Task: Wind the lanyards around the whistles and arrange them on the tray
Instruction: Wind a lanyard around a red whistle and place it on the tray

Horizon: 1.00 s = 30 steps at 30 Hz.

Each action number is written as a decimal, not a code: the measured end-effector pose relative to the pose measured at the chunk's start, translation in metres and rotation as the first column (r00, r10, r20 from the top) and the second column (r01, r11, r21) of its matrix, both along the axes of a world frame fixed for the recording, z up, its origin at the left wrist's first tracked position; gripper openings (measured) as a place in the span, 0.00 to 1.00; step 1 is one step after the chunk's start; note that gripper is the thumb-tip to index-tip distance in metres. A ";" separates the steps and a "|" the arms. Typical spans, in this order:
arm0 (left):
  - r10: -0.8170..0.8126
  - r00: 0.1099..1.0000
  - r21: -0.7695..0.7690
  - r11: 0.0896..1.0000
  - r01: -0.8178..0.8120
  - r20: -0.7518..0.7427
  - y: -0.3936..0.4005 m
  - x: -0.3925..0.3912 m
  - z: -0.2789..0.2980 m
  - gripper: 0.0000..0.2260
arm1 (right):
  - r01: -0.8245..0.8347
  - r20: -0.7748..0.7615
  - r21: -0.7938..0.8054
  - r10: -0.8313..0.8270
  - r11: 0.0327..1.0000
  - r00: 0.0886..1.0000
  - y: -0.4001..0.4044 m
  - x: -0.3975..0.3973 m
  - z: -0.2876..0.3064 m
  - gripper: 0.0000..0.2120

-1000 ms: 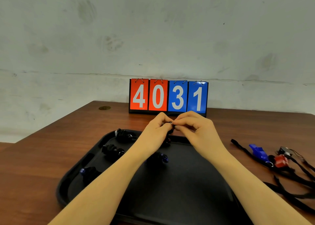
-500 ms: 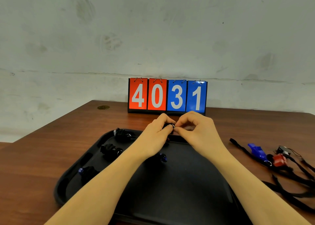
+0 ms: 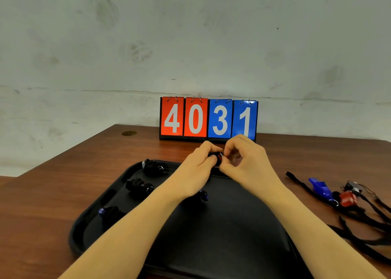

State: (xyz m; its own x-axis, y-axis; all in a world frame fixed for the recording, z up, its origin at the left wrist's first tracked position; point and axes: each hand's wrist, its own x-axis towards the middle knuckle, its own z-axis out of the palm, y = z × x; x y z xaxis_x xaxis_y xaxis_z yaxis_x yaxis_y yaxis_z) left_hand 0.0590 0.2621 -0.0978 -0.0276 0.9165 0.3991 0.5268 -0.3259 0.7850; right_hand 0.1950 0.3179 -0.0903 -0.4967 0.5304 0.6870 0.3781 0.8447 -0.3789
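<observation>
Your left hand and right hand pinch one wound whistle above the black tray's far rim. Brown wooden table; flip scoreboard reading 4031 against a stained pale wall; loose whistles lie right of the tray

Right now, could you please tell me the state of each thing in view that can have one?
Left hand: grips the wound whistle.
Right hand: pinches the whistle's ring.
Wound whistles: lying on the tray.
Blue whistle: unwound, on the table.
Red whistle: unwound, beside it.
Flip scoreboard: reads 4031.
</observation>
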 end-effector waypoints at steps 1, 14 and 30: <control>-0.003 1.000 0.002 1.000 0.003 0.012 0.000 0.000 0.000 0.09 | -0.004 -0.010 0.014 0.004 1.000 1.000 0.000 0.000 -0.001 0.07; 0.016 0.989 -0.011 1.000 -0.015 0.148 0.000 -0.004 0.003 0.09 | -0.253 -0.214 -0.251 0.202 0.934 0.956 0.000 0.005 0.002 0.10; 0.024 0.975 -0.018 1.000 -0.021 0.219 0.004 -0.004 0.003 0.07 | -0.175 -0.156 -0.164 0.150 0.971 0.976 0.002 0.002 0.002 0.08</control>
